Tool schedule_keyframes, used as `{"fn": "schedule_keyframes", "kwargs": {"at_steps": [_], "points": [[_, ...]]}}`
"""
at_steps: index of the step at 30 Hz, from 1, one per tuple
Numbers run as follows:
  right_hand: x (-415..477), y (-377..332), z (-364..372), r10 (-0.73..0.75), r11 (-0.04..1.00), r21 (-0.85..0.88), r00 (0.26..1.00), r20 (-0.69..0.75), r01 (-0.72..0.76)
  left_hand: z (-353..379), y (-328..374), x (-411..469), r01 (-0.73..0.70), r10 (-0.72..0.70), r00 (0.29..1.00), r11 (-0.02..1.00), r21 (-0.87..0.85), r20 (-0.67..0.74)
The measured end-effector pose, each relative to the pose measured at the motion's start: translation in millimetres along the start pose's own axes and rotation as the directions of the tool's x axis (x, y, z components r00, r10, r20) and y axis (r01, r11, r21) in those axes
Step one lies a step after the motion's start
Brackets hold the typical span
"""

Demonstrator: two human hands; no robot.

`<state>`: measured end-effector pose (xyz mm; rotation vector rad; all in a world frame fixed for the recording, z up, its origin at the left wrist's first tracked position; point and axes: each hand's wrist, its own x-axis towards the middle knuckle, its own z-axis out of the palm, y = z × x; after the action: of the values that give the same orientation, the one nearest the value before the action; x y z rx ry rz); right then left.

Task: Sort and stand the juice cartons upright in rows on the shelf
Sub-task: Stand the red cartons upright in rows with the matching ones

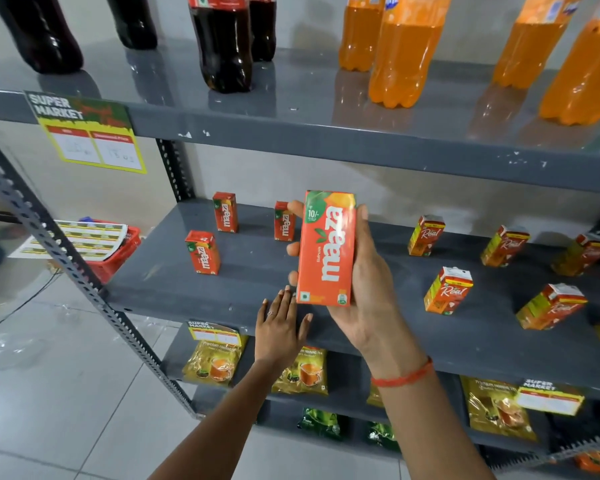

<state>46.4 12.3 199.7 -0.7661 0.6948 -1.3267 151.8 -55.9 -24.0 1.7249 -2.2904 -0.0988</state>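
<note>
Right hand (364,292) is clenched round the Maaza carton (327,247), held upright above the middle shelf (257,271), fingertips wrapping its left edge; left hand (279,327) is released, fingers spread at the shelf's front edge, holding nothing; three Maaza cartons (203,252) stand left, Real cartons (448,290) right; judged light, stiff-walled, slightly slick; best gripped across the broad faces, mid-height, without crushing.

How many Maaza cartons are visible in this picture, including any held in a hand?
4. One Maaza carton is held in the right hand. Three stand on the middle shelf: front left, back left, and back centre, partly hidden behind fingers.
</note>
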Motion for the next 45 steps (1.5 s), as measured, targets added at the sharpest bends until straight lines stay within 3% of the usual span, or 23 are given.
{"fn": "schedule_keyframes", "kwargs": {"at_steps": [7, 11, 15, 18, 30, 34, 36, 37, 39, 40, 42, 45], "points": [[10.4, 3.3, 0.1, -0.010, 0.993, -0.122, 1.000, 0.001, 0.010, -1.9, 1.1, 0.2, -0.014, 0.013, 1.000, 0.999, -0.043, -0.024], [54.3, 32.0, -13.3, -0.020, 0.965, -0.261, 0.992, -0.123, -0.013, -4.9, 2.2, -0.1, 0.002, -0.002, 1.000, 0.997, -0.071, -0.011], [116.7, 72.8, -39.1, -0.079, 0.841, -0.541, 0.993, -0.093, 0.016, -0.5, 1.7, 0.6, 0.007, -0.008, 1.000, 0.997, -0.080, -0.009], [152.4, 103.3, -53.3, -0.037, 0.765, -0.643, 0.996, -0.084, -0.025, -1.2, 0.8, 0.6, 0.002, -0.002, 1.000, 0.997, -0.078, -0.002], [175.9, 130.7, -58.1, 0.169, 0.682, -0.712, 0.983, -0.068, -0.166, 4.7, -2.0, 1.7, -0.039, 0.037, 0.998, 0.999, -0.038, -0.057], [167.2, 112.4, -70.3, 0.183, 0.657, -0.743, 0.983, -0.007, -0.128, 6.6, -1.8, 1.8, -0.042, 0.040, 0.997, 0.999, -0.024, -0.068], [160.1, 98.9, -88.9, -0.022, 0.598, -0.797, 0.992, -0.123, -0.086, 6.6, -2.0, 1.5, -0.038, 0.036, 0.997, 0.999, -0.030, -0.069], [156.8, 92.3, -102.7, -0.194, 0.546, -0.834, 0.957, -0.216, -0.078, 6.3, -1.7, 1.5, -0.037, 0.034, 0.997, 0.999, -0.034, -0.071], [148.9, 78.3, -133.0, -0.519, 0.339, -0.926, 0.788, -0.332, -0.168, 6.1, -1.4, 1.5, -0.035, 0.032, 0.997, 0.999, -0.035, -0.072], [146.0, 73.4, -146.8, -0.577, 0.238, -0.926, 0.724, -0.378, -0.293, 6.0, -1.4, 1.2, -0.033, 0.031, 0.997, 0.999, -0.032, -0.069], [140.5, 68.0, -164.9, -0.474, 0.186, -0.811, 0.672, -0.569, -0.555, 5.6, -1.1, 0.6, -0.031, 0.029, 0.997, 0.999, -0.026, -0.069], [138.8, 65.4, -172.4, -0.264, 0.241, -0.714, 0.664, -0.700, -0.657, 5.1, -0.6, 0.9, -0.023, 0.021, 0.998, 0.999, -0.029, -0.067]]}}
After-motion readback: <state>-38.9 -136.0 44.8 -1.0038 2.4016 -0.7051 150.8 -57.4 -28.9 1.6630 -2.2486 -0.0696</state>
